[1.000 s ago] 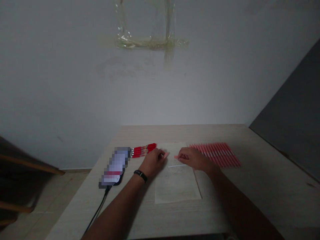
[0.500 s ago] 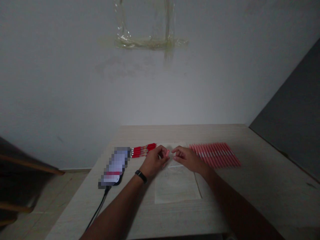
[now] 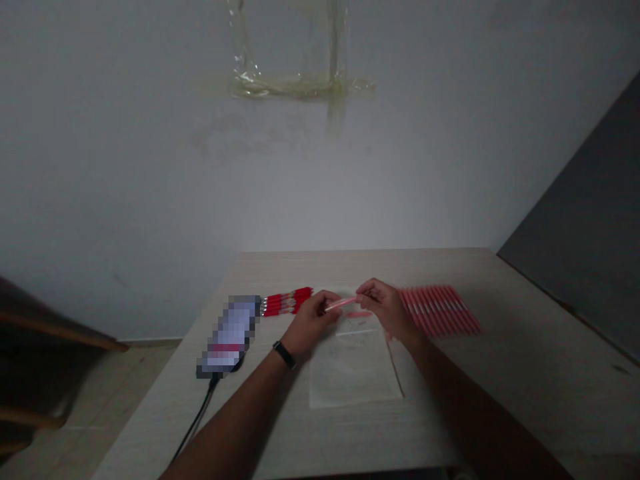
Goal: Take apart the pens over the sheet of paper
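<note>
A slim pink pen (image 3: pixel 343 303) lies between my hands, tilted slightly up toward the right. My left hand (image 3: pixel 311 320) pinches its left end, and the fingers of my right hand (image 3: pixel 387 308) close on its right end. Below the hands a pale, clear-looking sheet or bag (image 3: pixel 355 373) lies flat on the table, with a thin white strip (image 3: pixel 357 333) across it. Another pink piece (image 3: pixel 359 314) shows just under the held pen; its kind is too blurred to tell. A row of pink pens (image 3: pixel 437 310) lies beyond my right hand, partly hidden by it.
Several red pens (image 3: pixel 285 301) lie side by side left of my left hand. A phone (image 3: pixel 233 333) with a black cable (image 3: pixel 200 410) rests near the left edge of the wooden table (image 3: pixel 360 267). A wall (image 3: pixel 350 187) stands behind.
My right hand has shifted right and a little up, to the near end of the pink row. The pink pen now spans both hands; before, a pink bit showed only at my left fingertips.
</note>
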A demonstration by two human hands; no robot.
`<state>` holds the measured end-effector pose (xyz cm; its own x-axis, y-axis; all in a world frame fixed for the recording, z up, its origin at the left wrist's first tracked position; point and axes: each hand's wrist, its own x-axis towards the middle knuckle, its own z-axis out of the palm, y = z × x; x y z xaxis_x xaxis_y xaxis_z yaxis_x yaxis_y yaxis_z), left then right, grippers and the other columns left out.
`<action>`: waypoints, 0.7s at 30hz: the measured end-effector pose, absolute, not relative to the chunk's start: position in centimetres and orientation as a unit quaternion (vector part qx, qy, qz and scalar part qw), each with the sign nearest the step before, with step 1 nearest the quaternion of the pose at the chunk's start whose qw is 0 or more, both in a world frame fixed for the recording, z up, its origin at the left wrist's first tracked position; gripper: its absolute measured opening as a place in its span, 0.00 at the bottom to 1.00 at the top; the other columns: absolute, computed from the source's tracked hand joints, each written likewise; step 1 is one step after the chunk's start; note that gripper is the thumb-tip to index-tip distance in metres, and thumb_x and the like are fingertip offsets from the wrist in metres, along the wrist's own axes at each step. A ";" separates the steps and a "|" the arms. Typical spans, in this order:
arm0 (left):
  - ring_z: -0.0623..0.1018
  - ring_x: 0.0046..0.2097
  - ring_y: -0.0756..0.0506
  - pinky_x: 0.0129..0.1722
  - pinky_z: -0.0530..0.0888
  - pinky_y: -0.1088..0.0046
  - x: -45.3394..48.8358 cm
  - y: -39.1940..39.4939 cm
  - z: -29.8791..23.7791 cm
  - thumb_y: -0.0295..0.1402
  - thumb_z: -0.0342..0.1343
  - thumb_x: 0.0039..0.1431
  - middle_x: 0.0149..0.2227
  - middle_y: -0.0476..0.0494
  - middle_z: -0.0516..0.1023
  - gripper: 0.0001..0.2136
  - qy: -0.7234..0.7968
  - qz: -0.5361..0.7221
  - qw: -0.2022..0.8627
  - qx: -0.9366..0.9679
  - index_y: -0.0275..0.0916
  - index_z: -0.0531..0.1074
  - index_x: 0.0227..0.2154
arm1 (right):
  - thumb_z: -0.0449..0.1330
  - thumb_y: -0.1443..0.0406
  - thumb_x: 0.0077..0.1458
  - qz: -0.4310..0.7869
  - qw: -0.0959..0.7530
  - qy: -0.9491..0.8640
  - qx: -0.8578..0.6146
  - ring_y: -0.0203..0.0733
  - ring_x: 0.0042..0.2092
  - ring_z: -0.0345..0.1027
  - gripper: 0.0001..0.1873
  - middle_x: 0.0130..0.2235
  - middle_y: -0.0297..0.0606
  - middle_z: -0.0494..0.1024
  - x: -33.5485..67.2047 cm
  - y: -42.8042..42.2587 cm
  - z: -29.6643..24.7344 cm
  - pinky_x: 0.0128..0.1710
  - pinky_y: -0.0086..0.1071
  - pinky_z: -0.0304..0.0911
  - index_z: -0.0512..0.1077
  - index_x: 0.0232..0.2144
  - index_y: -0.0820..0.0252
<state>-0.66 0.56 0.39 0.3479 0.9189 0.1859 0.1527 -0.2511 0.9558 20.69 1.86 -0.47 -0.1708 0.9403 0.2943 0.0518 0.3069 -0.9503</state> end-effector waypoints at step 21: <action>0.70 0.26 0.52 0.26 0.65 0.77 -0.7 1.2 -0.4 0.40 0.60 0.57 0.26 0.52 0.70 0.11 0.408 0.452 0.478 0.633 0.38 0.69 0.35 | 0.69 0.56 0.49 0.559 0.382 -0.632 -0.376 0.34 0.27 0.69 0.17 0.27 0.30 0.74 19.7 1.8 -2.5 0.24 0.26 0.60 0.71 0.36 0.59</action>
